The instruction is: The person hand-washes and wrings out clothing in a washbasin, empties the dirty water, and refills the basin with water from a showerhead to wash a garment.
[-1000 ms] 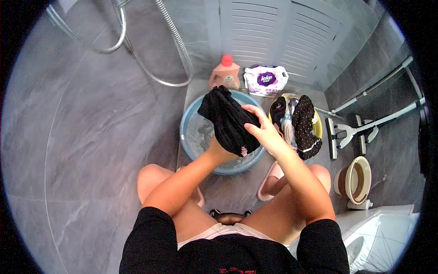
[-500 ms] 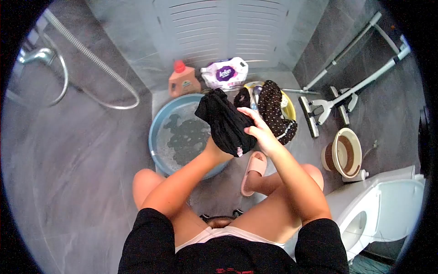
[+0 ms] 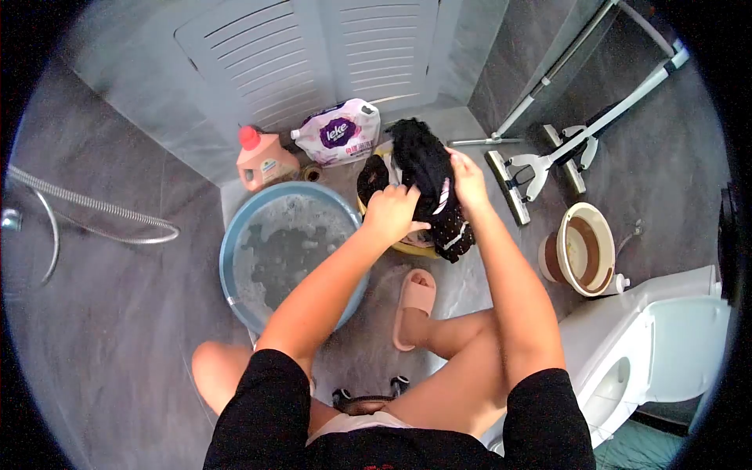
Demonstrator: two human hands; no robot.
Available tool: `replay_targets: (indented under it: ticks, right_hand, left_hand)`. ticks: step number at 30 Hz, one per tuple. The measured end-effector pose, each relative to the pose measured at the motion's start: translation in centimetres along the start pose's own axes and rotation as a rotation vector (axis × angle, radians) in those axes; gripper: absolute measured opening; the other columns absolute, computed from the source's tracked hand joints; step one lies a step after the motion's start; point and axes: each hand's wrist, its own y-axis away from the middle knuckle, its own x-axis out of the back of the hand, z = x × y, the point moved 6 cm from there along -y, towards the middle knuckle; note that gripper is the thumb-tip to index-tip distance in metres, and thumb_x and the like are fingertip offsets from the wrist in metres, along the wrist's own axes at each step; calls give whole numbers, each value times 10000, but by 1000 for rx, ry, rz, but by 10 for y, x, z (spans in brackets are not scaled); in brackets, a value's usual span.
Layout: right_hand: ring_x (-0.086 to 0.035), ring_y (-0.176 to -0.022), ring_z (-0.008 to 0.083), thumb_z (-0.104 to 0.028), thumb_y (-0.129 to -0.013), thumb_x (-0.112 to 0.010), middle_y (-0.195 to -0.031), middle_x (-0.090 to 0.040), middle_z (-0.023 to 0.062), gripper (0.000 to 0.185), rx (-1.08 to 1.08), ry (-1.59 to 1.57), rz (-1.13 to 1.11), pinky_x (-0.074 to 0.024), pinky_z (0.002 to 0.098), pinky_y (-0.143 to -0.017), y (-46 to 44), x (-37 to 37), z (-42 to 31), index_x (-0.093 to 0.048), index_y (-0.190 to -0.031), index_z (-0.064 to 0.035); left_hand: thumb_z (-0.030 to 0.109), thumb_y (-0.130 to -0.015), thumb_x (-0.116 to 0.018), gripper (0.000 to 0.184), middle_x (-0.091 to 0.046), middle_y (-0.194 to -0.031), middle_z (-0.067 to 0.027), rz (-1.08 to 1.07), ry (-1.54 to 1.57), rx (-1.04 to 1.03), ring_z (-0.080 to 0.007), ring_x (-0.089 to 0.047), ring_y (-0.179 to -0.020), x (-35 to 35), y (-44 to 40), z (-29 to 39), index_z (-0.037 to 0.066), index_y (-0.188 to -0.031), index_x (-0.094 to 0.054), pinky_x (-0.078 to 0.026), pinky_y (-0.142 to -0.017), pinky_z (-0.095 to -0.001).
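Note:
A crumpled black garment [image 3: 421, 160] with a small striped patch hangs between my two hands. On its lower left side, my left hand [image 3: 392, 213] grips the cloth, its fingertips partly hidden in the folds. Along the right edge, my right hand [image 3: 468, 186] holds it with the fingers pointing up. Below lies a dark polka-dot cloth [image 3: 453, 235] in a yellow basin [image 3: 415, 250], mostly covered by the garment and my hands. Left of them stands a blue basin [image 3: 227, 270] of cloudy, sudsy water [image 3: 294, 251].
A pink detergent bottle [image 3: 268, 160] and a white-and-purple pack [image 3: 337, 133] stand behind the basins. Mops [image 3: 540, 168] lean at the right wall, near a brown-and-cream bucket [image 3: 587, 251] and a toilet [image 3: 627, 368]. A shower hose [image 3: 102, 205] hangs at left.
Both hands have carried the black garment right, from beside the blue basin to over the yellow basin. My left hand has come out from beneath it. The view has shifted.

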Motion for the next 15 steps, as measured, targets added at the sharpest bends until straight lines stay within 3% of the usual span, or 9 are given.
replay_targets:
  ticks: [1, 3, 4, 6, 8, 9, 12, 13, 15]
  right_hand:
    - [-558, -1042, 240, -234, -936, -478, -1105, -616, 126, 304, 36, 69, 13, -388, 320, -933, -14, 12, 16, -596, -1148, -51]
    - [-561, -1056, 269, -241, -928, -492, -1107, -617, 142, 302, 65, 136, 28, -389, 330, -936, -29, 32, 40, -601, -1148, -65]
    - [-530, -1105, 305, -267, -914, -514, -1160, -580, 176, 336, 20, 431, 8, -381, 348, -954, -27, 34, 50, -576, -1183, -77]
    - [-388, -1249, 377, -437, -861, -545, -1345, -403, 246, 559, 42, 952, 43, -317, 401, -1033, -20, 38, 75, -460, -1311, -117]
    - [-335, -1279, 383, -517, -822, -542, -1416, -305, 219, 664, -190, 1071, -24, -297, 412, -1047, -8, 30, 112, -423, -1337, -115]
    - [-364, -1256, 381, -594, -795, -517, -1414, -309, 208, 732, -252, 1130, 43, -293, 455, -1045, -4, 25, 115, -407, -1350, -130]
    - [-339, -1273, 361, -583, -804, -510, -1417, -308, 186, 718, -272, 1288, 24, -277, 497, -1042, -3, 6, 93, -396, -1360, -143]
    - [-209, -1347, 322, -528, -830, -499, -1471, -231, 117, 663, -261, 1424, 26, -167, 544, -1071, 0, -4, 78, -368, -1377, -177]
    - [-236, -1329, 324, -395, -830, -542, -1448, -267, 120, 591, 49, 1494, 72, -175, 511, -1076, 6, -25, 69, -403, -1344, -139]
  left_hand:
    - [526, -559, -749, 835, -582, -989, -133, -61, 7, 49, -263, -560, -907, -12, -5, -5, 41, -1189, -496, -454, -754, -371]
    - [504, -569, -757, 861, -550, -1059, -141, -5, -3, 80, -271, -528, -962, -36, -7, -12, 58, -1242, -456, -428, -784, -389]
    - [481, -580, -764, 893, -519, -1129, -148, 58, -10, 112, -280, -497, -1018, -48, -4, -16, 75, -1296, -417, -403, -814, -408]
    - [390, -681, -728, 831, -451, -1261, -161, -180, -53, 167, -319, -446, -1128, -89, 12, -23, 196, -1384, -330, -355, -900, -476]
    - [403, -750, -662, 754, -401, -1351, -152, -661, 24, 135, -340, -404, -1222, -158, 38, -26, 216, -1394, -318, -313, -984, -496]
    - [403, -750, -662, 754, -401, -1351, -152, -667, 34, 139, -340, -404, -1222, -162, 43, -24, 216, -1394, -318, -313, -984, -496]
    - [403, -796, -605, 693, -361, -1406, -123, -627, 288, 282, -337, -359, -1279, -165, 66, -36, 216, -1396, -313, -269, -1028, -521]
    - [391, -796, -604, 687, -370, -1401, -120, -566, 226, 243, -331, -363, -1277, -162, 73, -42, 211, -1394, -318, -274, -1021, -526]
    - [339, -802, -603, 623, -387, -1389, -115, -465, 205, 268, -331, -351, -1283, -146, 90, -50, 172, -1358, -376, -271, -1018, -542]
